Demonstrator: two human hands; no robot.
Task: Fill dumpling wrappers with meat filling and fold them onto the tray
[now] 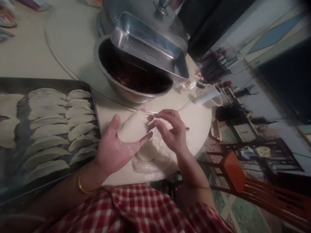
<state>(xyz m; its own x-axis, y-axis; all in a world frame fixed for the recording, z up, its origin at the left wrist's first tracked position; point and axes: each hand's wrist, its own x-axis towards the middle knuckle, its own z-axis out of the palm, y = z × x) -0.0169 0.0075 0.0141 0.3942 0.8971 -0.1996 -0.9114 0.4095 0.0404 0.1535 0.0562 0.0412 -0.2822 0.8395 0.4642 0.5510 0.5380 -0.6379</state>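
A pale, flat dumpling wrapper [134,127] lies across the fingers of my left hand [116,150], with the thumb up along its left side. My right hand [173,129] reaches in from the other side, its bent fingertips pinched together at the wrapper's right edge. Below both hands, more pale dough wrappers [150,150] rest in a clear plastic bag [161,161] on the table. To the left, a dark metal tray [93,106] holds rows of folded dumplings [50,129]. No filling shows on the wrapper.
Beyond my hands stands a steel bowl [136,95] with dark filling [123,77]; a rectangular steel pan [150,53] leans over it. Behind is a large lidded pot [145,13]. A white basket [215,102] sits near the table's right edge, and an orange-brown chair [233,171] stands beyond.
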